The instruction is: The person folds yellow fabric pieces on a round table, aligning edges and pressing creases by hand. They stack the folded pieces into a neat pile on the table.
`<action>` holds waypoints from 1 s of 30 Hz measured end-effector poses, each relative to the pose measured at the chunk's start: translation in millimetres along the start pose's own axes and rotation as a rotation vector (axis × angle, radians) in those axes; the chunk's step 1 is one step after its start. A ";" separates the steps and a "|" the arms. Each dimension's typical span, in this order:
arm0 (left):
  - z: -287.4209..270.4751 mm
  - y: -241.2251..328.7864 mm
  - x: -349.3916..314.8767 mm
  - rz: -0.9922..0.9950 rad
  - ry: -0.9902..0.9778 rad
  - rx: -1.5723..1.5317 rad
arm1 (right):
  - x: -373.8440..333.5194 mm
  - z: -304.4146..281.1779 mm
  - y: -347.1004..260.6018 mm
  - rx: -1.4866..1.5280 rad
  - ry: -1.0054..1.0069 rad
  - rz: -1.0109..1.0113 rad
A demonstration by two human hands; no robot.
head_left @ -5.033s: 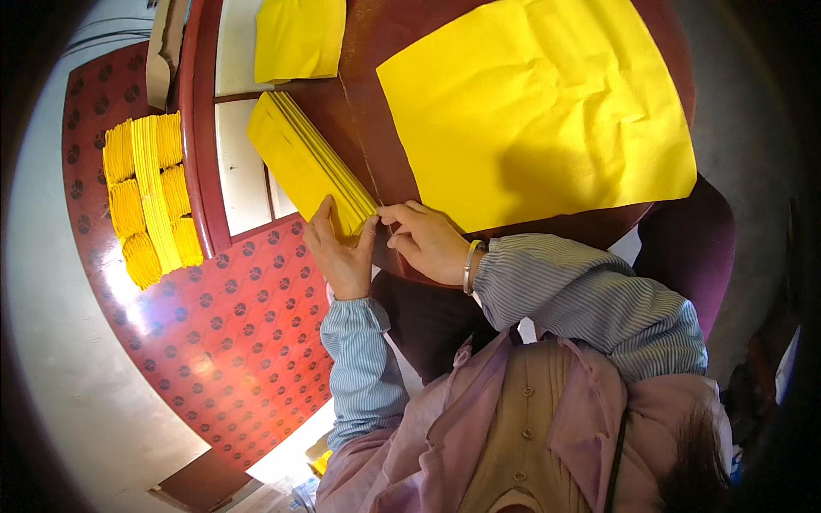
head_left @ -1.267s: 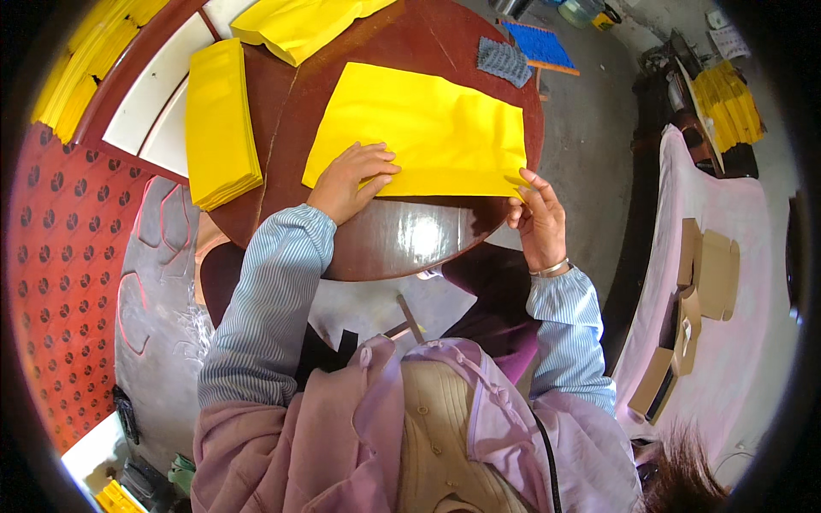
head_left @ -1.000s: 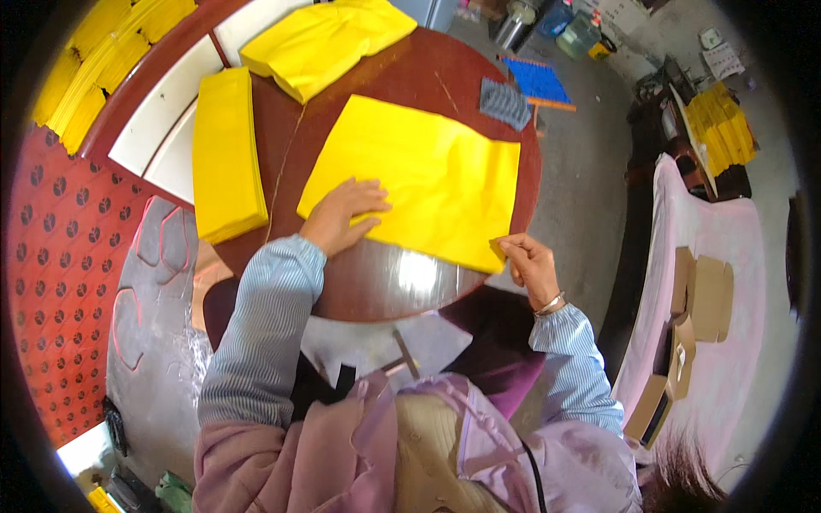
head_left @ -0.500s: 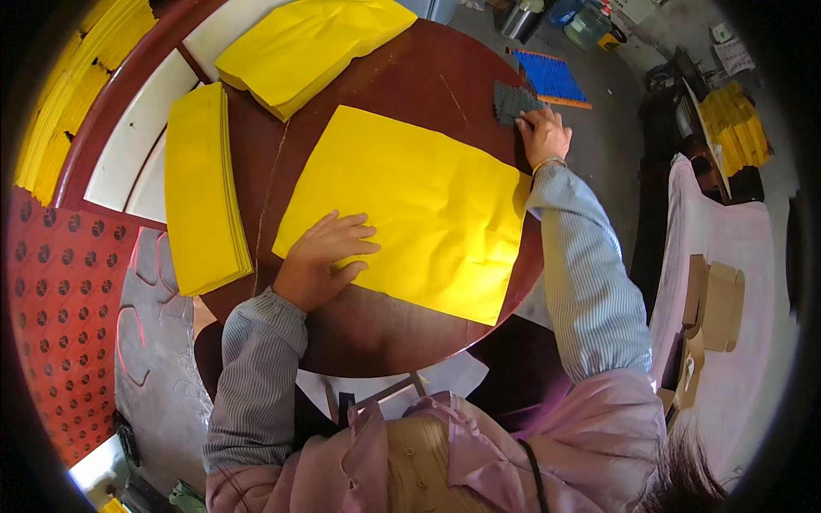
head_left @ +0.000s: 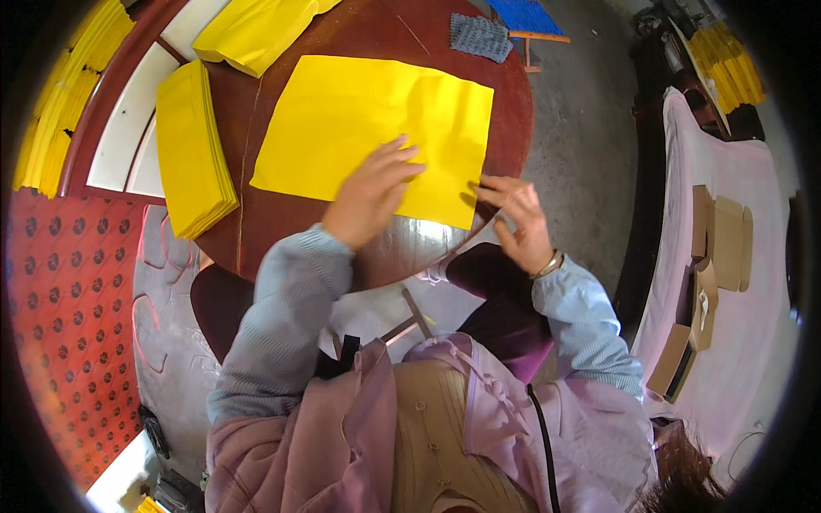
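A flat yellow sheet with light creases lies on the round dark red table. My left hand rests on the sheet's near part, fingers stretched out and pointing to the far right. At the sheet's near right edge is my right hand, its fingers apart and the fingertips at or just over the edge; whether they touch it I cannot make out. A grey textured cloth lies at the table's far right rim, away from both hands.
A folded yellow stack stands along the table's left side, with another yellow pile behind it. A blue-topped stool stands beyond the table. Opened cardboard boxes lie on a pink-covered surface at right.
My right hand has come back from the grey cloth to the sheet's near right edge. My left hand has shifted right across the sheet. The view has tilted nearer to my body.
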State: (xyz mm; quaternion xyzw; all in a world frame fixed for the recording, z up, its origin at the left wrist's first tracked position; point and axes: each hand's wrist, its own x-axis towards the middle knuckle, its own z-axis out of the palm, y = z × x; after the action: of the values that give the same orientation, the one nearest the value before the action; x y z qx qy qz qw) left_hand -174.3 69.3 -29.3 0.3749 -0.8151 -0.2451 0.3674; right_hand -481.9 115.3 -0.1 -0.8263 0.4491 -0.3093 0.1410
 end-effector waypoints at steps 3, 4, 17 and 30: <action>39.9 25.6 -2.6 -0.130 -0.105 -0.068 | -19.0 9.8 -13.8 -0.094 -0.070 -0.049; 41.6 28.6 -7.5 -0.089 -0.104 -0.047 | -22.5 12.1 -14.5 -0.123 -0.104 -0.048; 41.6 45.7 -20.0 -0.064 0.035 0.064 | -20.9 10.3 2.2 0.049 -0.123 -0.137; 42.1 48.2 -30.1 -0.216 -0.032 -0.116 | -7.8 22.0 4.9 0.322 -0.056 0.179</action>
State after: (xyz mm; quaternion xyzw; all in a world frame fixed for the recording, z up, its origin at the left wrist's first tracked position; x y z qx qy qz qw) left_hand -214.5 127.2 -35.0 0.4347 -0.7602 -0.3358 0.3468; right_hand -474.3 118.1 -22.5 -0.7581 0.4612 -0.3403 0.3110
